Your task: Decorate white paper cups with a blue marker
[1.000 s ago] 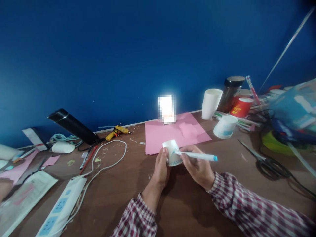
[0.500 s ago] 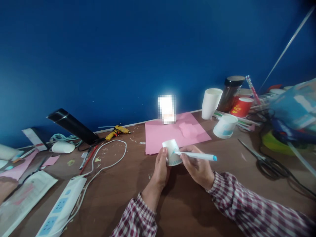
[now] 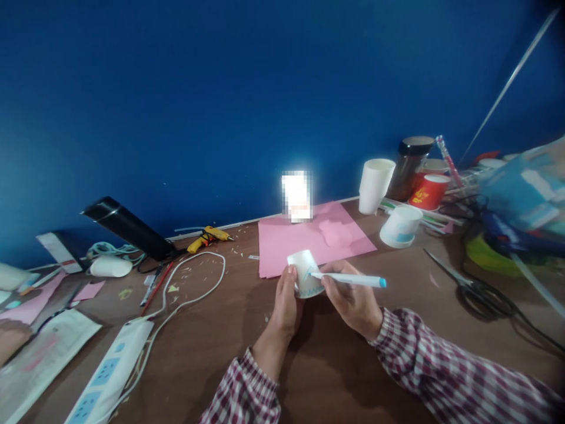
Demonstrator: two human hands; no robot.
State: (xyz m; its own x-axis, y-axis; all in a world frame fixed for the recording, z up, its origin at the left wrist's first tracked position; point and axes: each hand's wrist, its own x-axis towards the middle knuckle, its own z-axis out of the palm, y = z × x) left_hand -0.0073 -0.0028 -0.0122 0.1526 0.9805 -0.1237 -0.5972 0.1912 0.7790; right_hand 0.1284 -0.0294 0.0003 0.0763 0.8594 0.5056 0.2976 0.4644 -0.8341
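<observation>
A small white paper cup [image 3: 303, 268] is gripped by my left hand [image 3: 286, 303] above the brown table, slightly tilted. Blue zigzag marks run along its lower rim, and a few blue strokes show on its side. In my right hand [image 3: 353, 303] is a white marker pen [image 3: 355, 280] with a light blue end, pinched between thumb and fingers. Its tip meets the cup's side. Pink paper sheets [image 3: 282, 235] lie just behind the cup. Fingers of my left hand behind the cup are hidden.
Scissors [image 3: 481, 294], an upside-down cup [image 3: 401, 227], stacked white cups [image 3: 375, 185] and a red cup [image 3: 429, 191] stand right. To the left are a yellow glue gun [image 3: 209, 237], a power strip [image 3: 110, 371], its white cable and a black box-like object [image 3: 128, 227]. Another person's hand [image 3: 13, 338] shows far left.
Both hands keep their grip on the cup and marker. The cup has turned or tilted very slightly, and the whole view has shifted a little.
</observation>
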